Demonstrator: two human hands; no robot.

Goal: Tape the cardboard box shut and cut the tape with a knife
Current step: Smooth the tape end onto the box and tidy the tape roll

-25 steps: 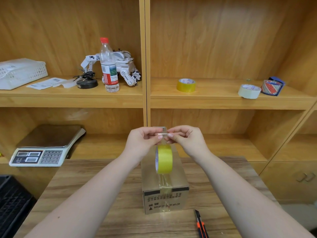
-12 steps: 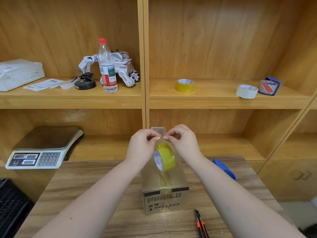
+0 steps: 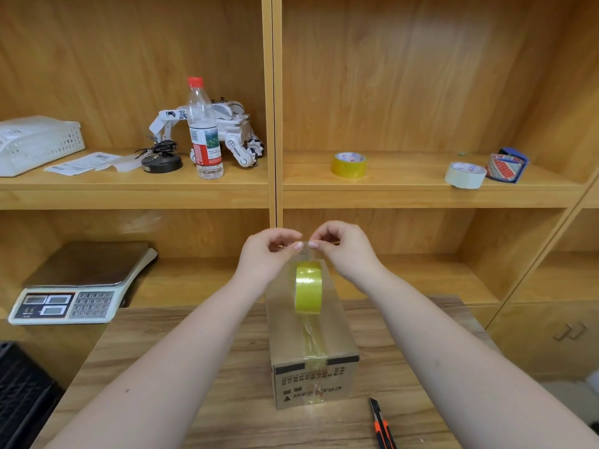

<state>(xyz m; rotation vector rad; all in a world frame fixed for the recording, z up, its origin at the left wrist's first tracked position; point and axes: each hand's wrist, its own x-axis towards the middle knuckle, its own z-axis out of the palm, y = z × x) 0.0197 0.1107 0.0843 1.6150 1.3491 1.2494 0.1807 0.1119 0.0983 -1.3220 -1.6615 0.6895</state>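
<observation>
Both hands up over far end of cardboard box [image 3: 311, 348], pinching at something small between fingertips; looks like the tape end or a small clear piece, can't tell which. Left hand [image 3: 264, 254] and right hand [image 3: 348, 251] closed in pinch, thumbs nearly touching. Yellow tape roll [image 3: 308, 288] stands on edge on box top just below the pinch, axis L-R. Tape strip [image 3: 312, 341] runs from roll toward wearer along box's long axis, over near edge. Utility knife [image 3: 382, 427] lies on table [image 3: 227, 400] near-right of box, closer to right hand, so prob right-hand pickup for the cut.
</observation>
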